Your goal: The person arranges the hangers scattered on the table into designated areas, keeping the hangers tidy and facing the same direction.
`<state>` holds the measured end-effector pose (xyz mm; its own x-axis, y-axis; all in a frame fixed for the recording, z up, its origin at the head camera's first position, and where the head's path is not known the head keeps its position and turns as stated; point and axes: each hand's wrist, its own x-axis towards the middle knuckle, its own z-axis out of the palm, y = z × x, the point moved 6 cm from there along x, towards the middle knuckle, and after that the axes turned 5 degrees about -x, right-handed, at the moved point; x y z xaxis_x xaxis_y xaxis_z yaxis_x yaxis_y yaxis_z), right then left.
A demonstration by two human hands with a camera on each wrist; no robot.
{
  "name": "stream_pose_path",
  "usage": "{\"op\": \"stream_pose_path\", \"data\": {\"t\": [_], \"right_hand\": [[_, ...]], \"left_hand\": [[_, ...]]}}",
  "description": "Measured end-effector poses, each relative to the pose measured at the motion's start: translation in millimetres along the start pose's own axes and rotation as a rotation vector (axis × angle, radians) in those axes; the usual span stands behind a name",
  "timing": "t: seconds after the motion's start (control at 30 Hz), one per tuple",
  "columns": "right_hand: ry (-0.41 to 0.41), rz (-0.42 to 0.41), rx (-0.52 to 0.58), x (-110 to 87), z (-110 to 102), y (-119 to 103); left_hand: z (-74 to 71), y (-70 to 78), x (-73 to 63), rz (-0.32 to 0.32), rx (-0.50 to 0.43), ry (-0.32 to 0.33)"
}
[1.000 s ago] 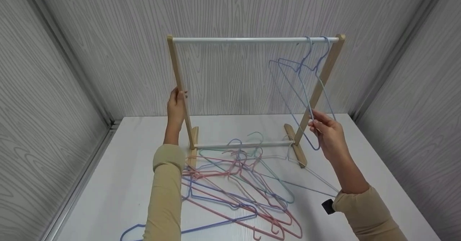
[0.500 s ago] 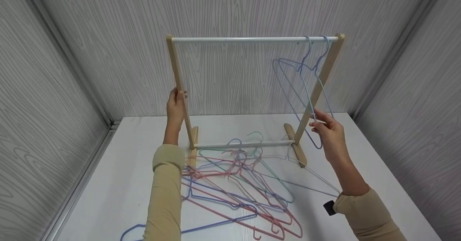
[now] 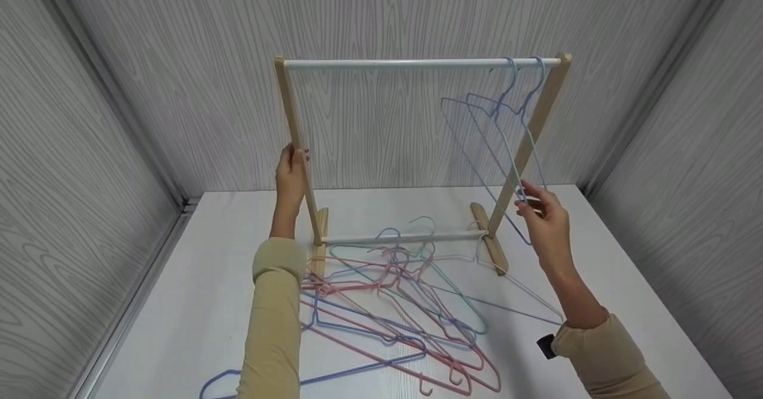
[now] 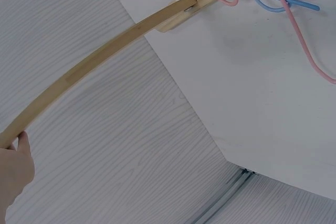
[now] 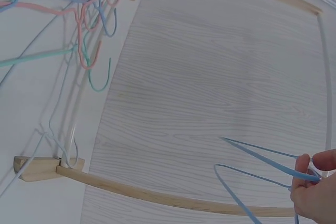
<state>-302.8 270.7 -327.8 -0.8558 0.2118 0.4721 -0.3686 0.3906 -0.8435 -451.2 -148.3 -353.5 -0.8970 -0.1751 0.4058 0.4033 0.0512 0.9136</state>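
A small clothes rack with wooden posts and a white top bar stands on the table. My left hand holds its left wooden post partway up; some of its fingers are hidden behind the post. Two blue clothes hangers hang by their hooks at the bar's right end. My right hand pinches the near end of the inner blue hanger between thumb and fingers. Just to the right, the outer blue hanger hangs close by the right post, its near end passing behind my fingers.
Several loose hangers lie tangled before the rack: a pink hanger, a blue hanger and a green hanger among them. A pale hanger lies by the rack's right foot. Grey wood-patterned walls surround the table.
The inner blue hanger's far end has swung slightly left and the outer one's slightly right, so they stand wider apart. My right hand has shifted a little; my left hand stays put.
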Motion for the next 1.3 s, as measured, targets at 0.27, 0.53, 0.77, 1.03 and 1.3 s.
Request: {"op": "stream_pose_path", "data": {"t": [0.27, 0.53, 0.77, 1.03, 1.3], "right_hand": [[0.064, -0.185, -0.117, -4.8, -1.9, -9.4], [0.161, -0.469, -0.178, -33.5, 10.4, -56.1], [-0.006, -0.768, -0.123, -72.2, 52.1, -46.9], [-0.743, -0.680, -0.468, -141.1, 138.4, 45.3], [-1.025, -0.541, -0.685, -185.0, 167.4, 100.4]], "left_hand": [[0.3, -3.1, 0.5, -0.041, 0.002, -0.003], [-0.1, -1.6, -0.6, 0.002, 0.003, -0.006], [-0.2, 0.3, -0.4, 0.031, 0.002, -0.002], [0.8, 0.5, 2.0, 0.013, -0.004, 0.001], [0.9, 0.4, -0.2, 0.007, 0.005, 0.005]]}}
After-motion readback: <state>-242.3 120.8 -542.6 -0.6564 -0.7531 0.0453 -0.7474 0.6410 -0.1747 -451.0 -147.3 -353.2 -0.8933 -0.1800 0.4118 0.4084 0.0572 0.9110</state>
